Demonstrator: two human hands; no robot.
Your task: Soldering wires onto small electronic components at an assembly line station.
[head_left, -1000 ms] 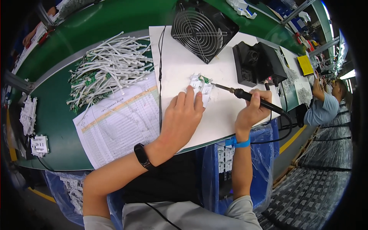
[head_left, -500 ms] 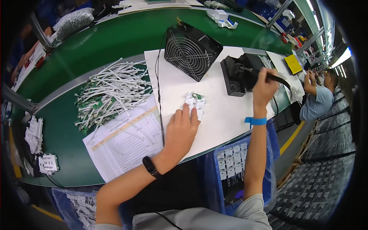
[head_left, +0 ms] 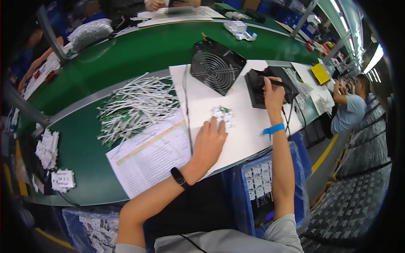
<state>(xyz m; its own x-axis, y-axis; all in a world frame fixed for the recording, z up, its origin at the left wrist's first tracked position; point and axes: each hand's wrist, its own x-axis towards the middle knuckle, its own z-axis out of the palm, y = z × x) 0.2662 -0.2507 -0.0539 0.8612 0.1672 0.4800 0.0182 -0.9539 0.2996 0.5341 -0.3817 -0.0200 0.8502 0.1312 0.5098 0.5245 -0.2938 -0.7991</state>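
Observation:
My left hand (head_left: 211, 143) lies on the white sheet, its fingertips holding down a small white plastic housing (head_left: 222, 114) with a bit of green circuit board at its far end. My right hand (head_left: 274, 97) is closed round the black handle of a soldering iron (head_left: 280, 83). It is over the black soldering iron stand (head_left: 255, 93), and the iron's tip is hidden there. Beyond the housing stands a black fan (head_left: 214, 69) with a round wire guard. A pile of white cables (head_left: 137, 105) with small green boards is left of my left hand.
A printed form (head_left: 154, 158) lies partly under the cables. White housings (head_left: 63, 180) sit at the left table edge. Blue lined bins (head_left: 300, 181) with white parts stand below the front edge. Black cords hang near my right forearm. Another person (head_left: 350, 107) sits at far right.
My right hand has moved left and toward me, bringing the soldering iron from raised and angled beside the stand to down at it. My left hand stays on the housing. The view has shifted slightly.

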